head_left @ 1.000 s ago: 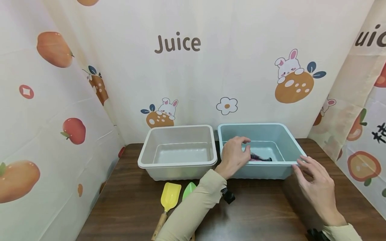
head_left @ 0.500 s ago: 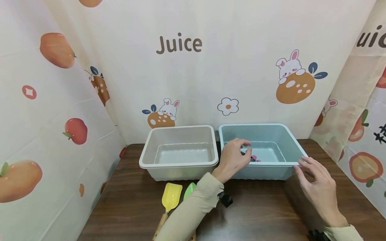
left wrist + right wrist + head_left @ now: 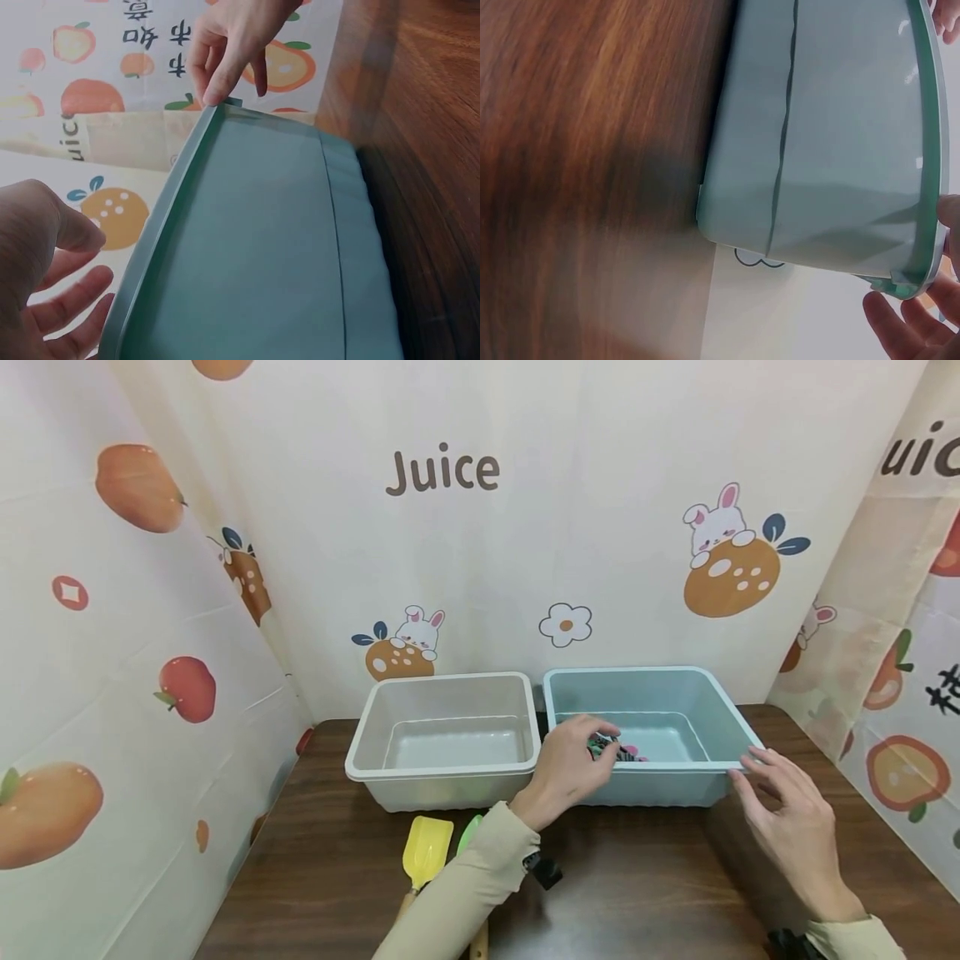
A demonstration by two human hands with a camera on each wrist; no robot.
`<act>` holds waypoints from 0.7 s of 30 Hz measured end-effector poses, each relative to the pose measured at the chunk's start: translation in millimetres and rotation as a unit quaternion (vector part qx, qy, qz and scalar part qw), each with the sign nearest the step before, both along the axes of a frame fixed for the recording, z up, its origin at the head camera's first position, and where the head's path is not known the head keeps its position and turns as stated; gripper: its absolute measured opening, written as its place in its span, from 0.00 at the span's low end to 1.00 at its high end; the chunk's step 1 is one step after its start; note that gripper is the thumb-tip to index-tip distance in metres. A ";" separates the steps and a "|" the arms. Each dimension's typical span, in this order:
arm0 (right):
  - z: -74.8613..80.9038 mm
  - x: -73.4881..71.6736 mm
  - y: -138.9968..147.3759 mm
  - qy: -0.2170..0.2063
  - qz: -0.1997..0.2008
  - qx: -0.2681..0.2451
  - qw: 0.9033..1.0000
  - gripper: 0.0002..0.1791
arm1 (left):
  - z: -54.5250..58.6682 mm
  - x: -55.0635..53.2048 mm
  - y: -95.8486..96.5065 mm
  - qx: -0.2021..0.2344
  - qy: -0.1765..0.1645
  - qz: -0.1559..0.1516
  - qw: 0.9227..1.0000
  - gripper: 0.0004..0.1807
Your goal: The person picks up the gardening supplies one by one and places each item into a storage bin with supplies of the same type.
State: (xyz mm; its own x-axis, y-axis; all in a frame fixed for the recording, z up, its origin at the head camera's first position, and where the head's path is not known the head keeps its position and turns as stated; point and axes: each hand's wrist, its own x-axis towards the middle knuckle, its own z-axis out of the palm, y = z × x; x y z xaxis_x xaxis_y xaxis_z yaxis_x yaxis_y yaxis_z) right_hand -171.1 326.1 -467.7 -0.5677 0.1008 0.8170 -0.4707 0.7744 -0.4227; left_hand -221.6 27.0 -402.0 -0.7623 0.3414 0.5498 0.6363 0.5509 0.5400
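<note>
My left hand [image 3: 572,764] is over the front left of the light blue plastic bin [image 3: 660,787], its thumb and fingers apart and loosely bent, with nothing between them in the head view. Just beyond its fingertips, small dark, green and pink things [image 3: 627,753] lie on the bin floor, partly hidden by the hand and the front wall. The left wrist view shows these fingers [image 3: 79,307] spread above the bin rim. At the front right corner, my right hand [image 3: 789,827] holds the bin's rim, thumb at the front and fingers round the side [image 3: 930,330].
A grey-white bin [image 3: 442,783] stands close beside the blue one on the left. In front of it, on the dark wooden table [image 3: 300,860], lie a yellow toy shovel [image 3: 427,852] and a green one [image 3: 469,832], partly under my left sleeve. A printed curtain [image 3: 480,560] hangs behind.
My left hand has shifted slightly left and toward me. More of the small things in the blue bin shows, and the dark strip near its fingers is gone from view. The right hand stays put.
</note>
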 end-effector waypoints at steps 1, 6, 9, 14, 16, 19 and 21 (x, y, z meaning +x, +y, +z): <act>0.9 -0.2 -0.3 -0.001 -0.001 -0.001 1.000 0.24 | 0.6 1.0 -1.6 0.000 0.001 0.002 1.000 0.10; 3.3 0.1 -1.5 -0.008 -0.003 -0.002 1.000 0.24 | -0.9 4.6 -8.8 -0.001 -0.005 0.010 1.000 0.09; 3.8 0.1 -1.7 -0.008 -0.001 -0.003 1.000 0.23 | -2.7 6.9 -13.1 0.008 -0.001 0.002 1.000 0.09; 5.6 1.0 -2.5 -0.011 -0.002 0.000 1.000 0.22 | -4.5 9.6 -18.9 0.024 0.016 -0.016 0.999 0.09; 6.7 2.0 -3.1 -0.015 -0.004 0.002 1.000 0.22 | -5.0 10.6 -20.7 0.028 0.014 -0.016 0.999 0.09; 7.3 3.0 -3.3 -0.019 -0.005 0.003 1.000 0.22 | -5.3 12.7 -22.6 0.026 0.011 -0.009 1.000 0.08; 7.3 3.8 -3.2 -0.025 -0.009 0.004 1.000 0.22 | -6.0 14.2 -24.0 0.026 0.006 -0.005 1.000 0.08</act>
